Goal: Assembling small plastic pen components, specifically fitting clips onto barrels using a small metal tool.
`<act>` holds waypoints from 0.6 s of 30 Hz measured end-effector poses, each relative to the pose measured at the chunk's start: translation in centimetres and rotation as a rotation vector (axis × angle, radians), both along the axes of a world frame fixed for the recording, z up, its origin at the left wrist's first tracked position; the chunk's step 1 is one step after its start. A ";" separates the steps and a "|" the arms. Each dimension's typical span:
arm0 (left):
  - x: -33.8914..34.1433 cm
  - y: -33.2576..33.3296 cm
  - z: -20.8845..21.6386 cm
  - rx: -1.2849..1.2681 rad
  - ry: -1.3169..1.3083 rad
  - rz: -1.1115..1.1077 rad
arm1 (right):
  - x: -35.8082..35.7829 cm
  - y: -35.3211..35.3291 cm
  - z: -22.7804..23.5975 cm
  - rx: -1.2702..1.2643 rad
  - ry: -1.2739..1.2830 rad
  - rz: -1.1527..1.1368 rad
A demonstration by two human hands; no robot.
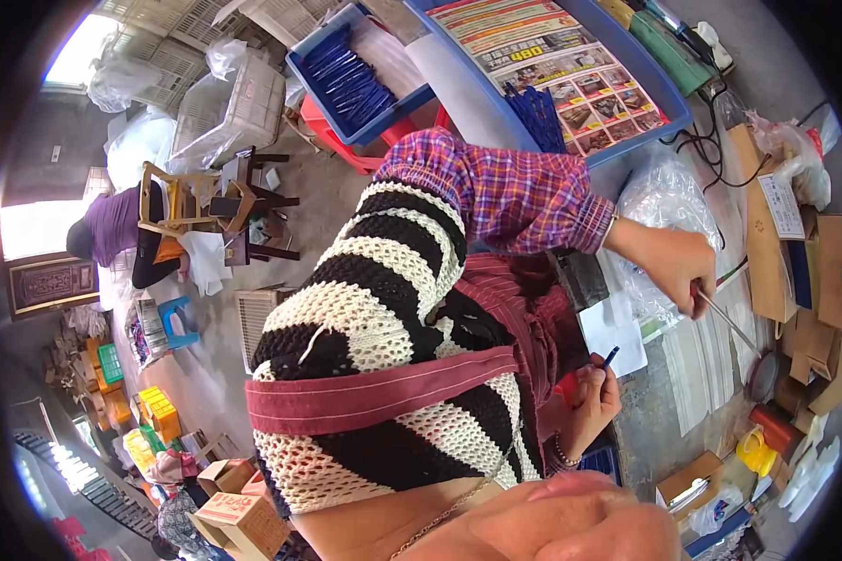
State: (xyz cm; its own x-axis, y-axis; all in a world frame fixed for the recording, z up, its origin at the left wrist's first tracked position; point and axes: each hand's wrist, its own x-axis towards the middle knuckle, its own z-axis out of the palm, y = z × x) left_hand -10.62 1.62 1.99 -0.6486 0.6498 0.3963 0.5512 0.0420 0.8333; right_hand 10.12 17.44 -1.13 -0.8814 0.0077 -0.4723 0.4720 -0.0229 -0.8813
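My left hand (678, 271), on a purple plaid sleeve, reaches across to the worktable on the right. It grips a thin metal rod (730, 325) that slants down to a dark round object (765, 376). My right hand (591, 400), with a bracelet at the wrist, is lower and nearer my body. It pinches a short dark blue stick (610, 356) over a white sheet (617, 338). My striped knit top and red apron band fill the middle and hide the table's near edge.
Blue trays (412, 98) at the top hold bundles of blue sticks (346, 79) and a printed colour sheet (557, 61). Clear plastic bags (664, 196), cardboard boxes (814, 271) and a yellow container (756, 453) crowd the right. Another person (112, 229) bends by wooden chairs (192, 201) on the left.
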 end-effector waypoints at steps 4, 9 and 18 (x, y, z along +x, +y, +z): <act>2.0 0.9 0.0 0.068 -0.165 -0.154 | 0.5 -0.2 -0.3 -0.091 0.041 -0.054; 4.3 0.5 -0.5 0.095 -0.310 -0.184 | 1.1 0.1 -1.0 -0.134 0.050 -0.095; 6.5 0.0 -3.9 0.103 -0.503 -0.148 | 1.7 0.5 -2.1 0.039 0.006 -0.030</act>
